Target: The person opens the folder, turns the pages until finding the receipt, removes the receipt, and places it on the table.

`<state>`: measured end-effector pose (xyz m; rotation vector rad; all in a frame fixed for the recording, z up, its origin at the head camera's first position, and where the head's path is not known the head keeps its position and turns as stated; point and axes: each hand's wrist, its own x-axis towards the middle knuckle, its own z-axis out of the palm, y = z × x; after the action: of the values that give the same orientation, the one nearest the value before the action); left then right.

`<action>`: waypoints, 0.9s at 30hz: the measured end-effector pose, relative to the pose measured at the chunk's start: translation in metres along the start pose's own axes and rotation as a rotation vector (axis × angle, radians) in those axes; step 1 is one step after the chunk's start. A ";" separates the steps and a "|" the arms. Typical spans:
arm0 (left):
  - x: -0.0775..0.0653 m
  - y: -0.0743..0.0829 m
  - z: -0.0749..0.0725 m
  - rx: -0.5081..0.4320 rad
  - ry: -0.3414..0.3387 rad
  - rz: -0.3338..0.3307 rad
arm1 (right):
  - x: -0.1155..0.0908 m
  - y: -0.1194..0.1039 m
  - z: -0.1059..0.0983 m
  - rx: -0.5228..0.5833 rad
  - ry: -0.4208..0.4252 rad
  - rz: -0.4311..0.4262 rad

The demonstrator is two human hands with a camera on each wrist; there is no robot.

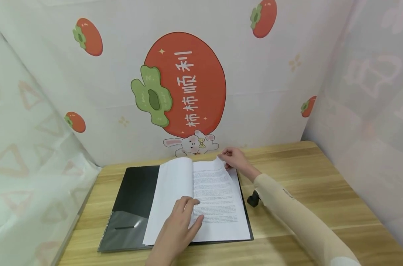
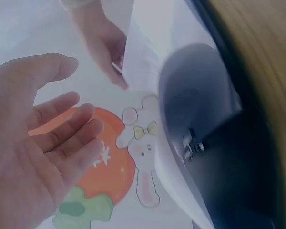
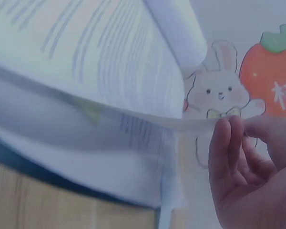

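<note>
A black folder (image 1: 139, 192) lies spread on the table with a stack of printed sheets inside. Turned-over sheets (image 1: 171, 188) bulge on the left, their backs blank. At the far right corner, my right hand (image 1: 237, 162) pinches the top printed sheet (image 1: 216, 199) between thumb and fingers. That corner is lifted, and in the right wrist view more printed paper (image 3: 133, 157) shows beneath it. My left hand (image 1: 180, 223) is over the near middle of the pages, fingers loosely bent around nothing. A metal clip (image 2: 193, 144) shows inside the folder in the left wrist view.
The wooden table (image 1: 287, 166) carries the folder near its back left. Behind rises a white backdrop (image 1: 115, 81) printed with persimmons and a rabbit. Pale sheeting (image 1: 374, 92) closes off the right side, and similar sheeting (image 1: 18, 147) hangs at left.
</note>
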<state>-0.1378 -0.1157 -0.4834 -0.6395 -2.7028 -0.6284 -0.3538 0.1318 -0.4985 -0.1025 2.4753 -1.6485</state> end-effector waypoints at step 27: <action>0.031 0.043 0.029 -0.020 -0.093 0.279 | -0.003 -0.050 0.033 0.137 -0.205 -0.047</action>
<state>-0.1487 -0.0566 -0.4823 -1.0516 -2.6230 -0.5651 -0.3471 0.0829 -0.4647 -0.2982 2.2197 -1.7252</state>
